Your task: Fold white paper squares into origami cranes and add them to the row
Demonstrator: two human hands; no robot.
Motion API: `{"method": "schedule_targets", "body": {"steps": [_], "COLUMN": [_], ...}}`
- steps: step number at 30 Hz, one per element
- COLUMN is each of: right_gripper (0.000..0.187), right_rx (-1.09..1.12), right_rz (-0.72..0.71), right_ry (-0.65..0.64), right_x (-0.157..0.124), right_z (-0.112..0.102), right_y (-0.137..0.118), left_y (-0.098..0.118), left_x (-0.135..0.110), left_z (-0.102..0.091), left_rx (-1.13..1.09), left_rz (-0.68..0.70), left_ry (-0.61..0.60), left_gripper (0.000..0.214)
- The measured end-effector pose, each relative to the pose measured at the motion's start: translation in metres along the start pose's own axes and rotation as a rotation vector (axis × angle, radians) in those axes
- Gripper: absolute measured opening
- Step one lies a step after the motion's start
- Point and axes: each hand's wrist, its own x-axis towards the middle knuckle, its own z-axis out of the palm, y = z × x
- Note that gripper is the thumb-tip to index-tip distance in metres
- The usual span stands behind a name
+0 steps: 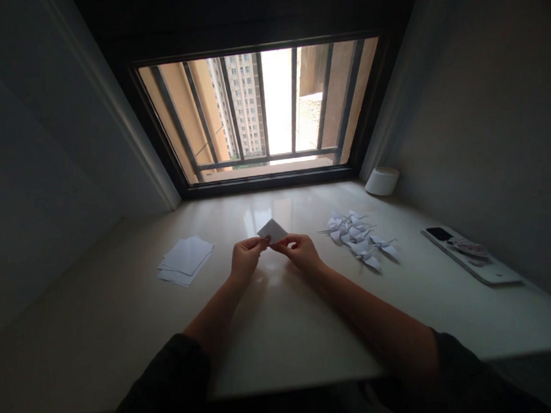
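Observation:
A small folded piece of white paper [273, 228] is held up between my two hands, one corner pointing away toward the window. My left hand [247, 256] pinches its near left edge between thumb and fingers. On the near right edge, my right hand [301, 251] pinches it the same way. The fingertips hide the paper's nearest corner. To the left lies a loose stack of white paper sheets [186, 260]. Right of my hands is a pile of several folded paper cranes [356, 233].
A white cylindrical object [382, 181] stands in the back right corner. Along the right wall lies a flat white board [490, 271] with a dark item [438, 234] on it. A dark-framed barred window [274, 181] closes off the back of the white sill [284, 332].

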Motion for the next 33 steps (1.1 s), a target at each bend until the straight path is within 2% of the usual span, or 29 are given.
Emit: {"method": "schedule_targets", "body": {"steps": [3, 7, 9, 11, 18, 20, 24, 29, 33], "right_gripper": [0.031, 0.034, 0.037, 0.038, 0.034, 0.034, 0.036, 0.034, 0.032], "right_rx": [-0.043, -0.048, -0.01, 0.02, 0.103, 0.115, 0.098, 0.042, 0.032], "right_rz": [0.026, 0.132, 0.174, 0.19, 0.139, 0.138, 0.14, 0.078, 0.1], "right_ry": [0.012, 0.011, 0.009, 0.009, -0.014, -0.027, -0.054, -0.061, -0.076], "right_x": [0.0, -0.001, -0.001, -0.001, -0.001, -0.002, -0.003, 0.0, 0.0], "right_z": [-0.001, -0.004, -0.003, -0.002, 0.002, 0.002, 0.003, 0.006, 0.007], "right_y": [0.003, 0.009, 0.009, 0.008, 0.002, 0.001, 0.002, 0.005, 0.007], "left_y": [0.005, 0.013, 0.015, 0.013, 0.003, 0.002, 0.0, -0.004, -0.006], "left_x": [0.008, 0.024, 0.028, 0.027, 0.01, 0.007, 0.005, 0.005, 0.005], "left_z": [-0.011, -0.035, -0.041, -0.039, -0.011, -0.007, -0.004, -0.004, -0.003], "left_rx": [-0.026, -0.082, -0.086, -0.065, -0.046, -0.043, -0.017, -0.017, -0.055], "left_rz": [-0.027, 0.017, 0.031, 0.046, -0.02, -0.003, 0.024, -0.047, -0.07], "left_ry": [0.07, 0.311, 0.356, 0.309, -0.053, -0.098, -0.065, -0.007, 0.051], "left_gripper": [0.039, 0.047, 0.05, 0.051, 0.042, 0.037, 0.032, 0.036, 0.04]}}
